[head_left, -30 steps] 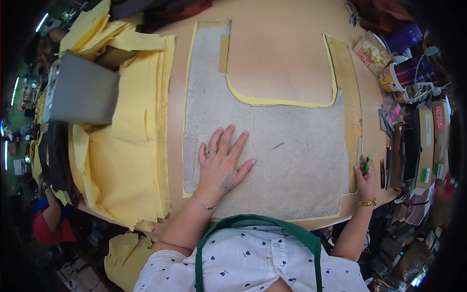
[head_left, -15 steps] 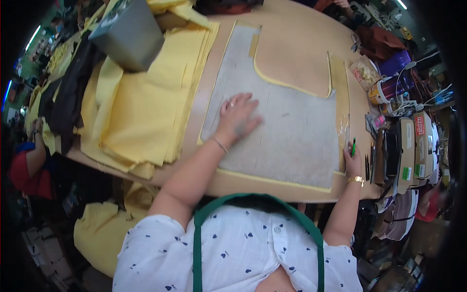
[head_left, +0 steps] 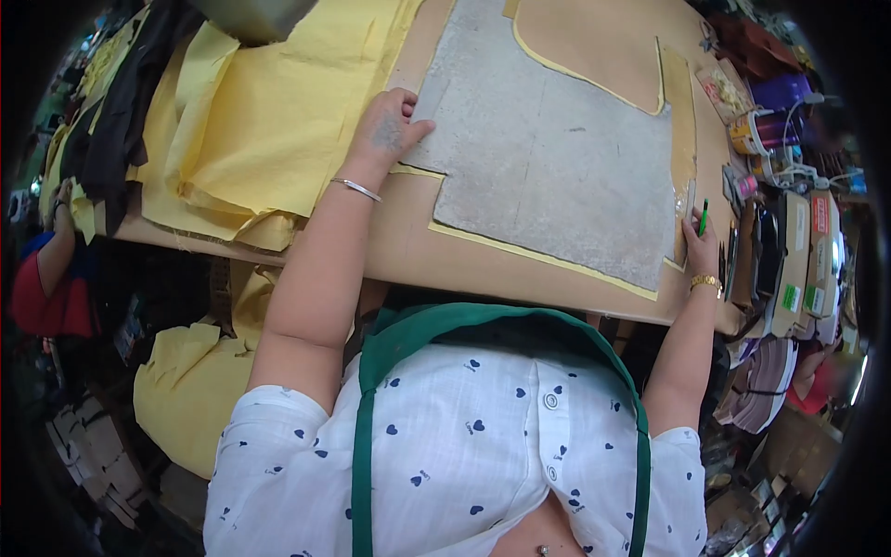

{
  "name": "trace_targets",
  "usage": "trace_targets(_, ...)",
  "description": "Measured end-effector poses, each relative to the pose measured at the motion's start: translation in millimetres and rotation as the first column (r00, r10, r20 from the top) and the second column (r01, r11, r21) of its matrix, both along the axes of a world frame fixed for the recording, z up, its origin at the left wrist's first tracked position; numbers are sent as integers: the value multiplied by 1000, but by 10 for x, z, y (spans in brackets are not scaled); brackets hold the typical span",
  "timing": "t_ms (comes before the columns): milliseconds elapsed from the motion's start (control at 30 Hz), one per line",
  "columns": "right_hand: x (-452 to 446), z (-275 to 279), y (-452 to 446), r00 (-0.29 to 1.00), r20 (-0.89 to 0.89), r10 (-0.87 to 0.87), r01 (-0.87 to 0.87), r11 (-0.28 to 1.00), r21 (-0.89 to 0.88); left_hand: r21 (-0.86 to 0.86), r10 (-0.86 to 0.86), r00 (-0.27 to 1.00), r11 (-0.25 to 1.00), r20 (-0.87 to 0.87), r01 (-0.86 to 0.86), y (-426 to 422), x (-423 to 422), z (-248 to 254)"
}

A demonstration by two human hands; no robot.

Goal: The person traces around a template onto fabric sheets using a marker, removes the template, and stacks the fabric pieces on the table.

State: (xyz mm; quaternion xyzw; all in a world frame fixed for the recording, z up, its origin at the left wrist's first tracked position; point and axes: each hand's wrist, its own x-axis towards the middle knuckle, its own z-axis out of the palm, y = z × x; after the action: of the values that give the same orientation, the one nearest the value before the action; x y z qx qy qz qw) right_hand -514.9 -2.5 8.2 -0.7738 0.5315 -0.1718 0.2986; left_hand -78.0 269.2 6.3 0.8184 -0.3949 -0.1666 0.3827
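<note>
A large grey pattern sheet (head_left: 557, 176) lies flat on the brown table, with yellow fabric showing as a narrow border along its edges. At the sheet's left edge, my left hand (head_left: 388, 130) rests with its fingers bent and its thumb stretched apart onto the grey surface. A bracelet circles that wrist. My right hand (head_left: 702, 243) is by the sheet's lower right edge, closed round a green pen (head_left: 703, 215) that stands nearly upright. The pen's lower end is hidden by the fingers.
Stacked yellow fabric (head_left: 278, 121) lies to the left, under a grey metal block (head_left: 255, 17). Dark fabric (head_left: 139, 111) hangs beside it. Boxes (head_left: 794, 251), a tub (head_left: 750, 135) and cables crowd the right. Another person's arm (head_left: 56, 241) is at far left.
My left hand has moved from lying spread on the grey sheet to its left edge. My right hand keeps the green pen at the right edge. The view has shifted, showing the table higher up.
</note>
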Motion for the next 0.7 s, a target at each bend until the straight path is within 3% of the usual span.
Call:
trace_targets(200, -88, -89, -86, 998, 58, -18, 15, 998, 62, 0, -33, 999, 999, 2, 33, 22, 22, -40)
trace_targets(333, -70, -75, -49, 1000, 16, -16, 16, 1000, 0, -109, -100, 993, 990, -62, 93, 29, 98, -171)
trace_targets(367, -41, -42, 11, 998, 52, -36, 36, 999, 4, -93, -97, 994, 991, -43, 93, 20, 79, -134)
trace_targets(433, 29, 138, 125, 995, -85, -43, 42, 999, -16, -80, -108, 991, 992, -73, 102, 29, 77, -126)
trace_targets(567, -10, 7, 84, 995, 86, -45, 43, 999, 24, -28, -91, 993, 996, -69, 89, 29, 43, -61)
trace_targets(700, 7, 24, 91, 998, 41, -54, 53, 999, 4, 14, -54, 996, 998, -78, 55, 33, 13, -27)
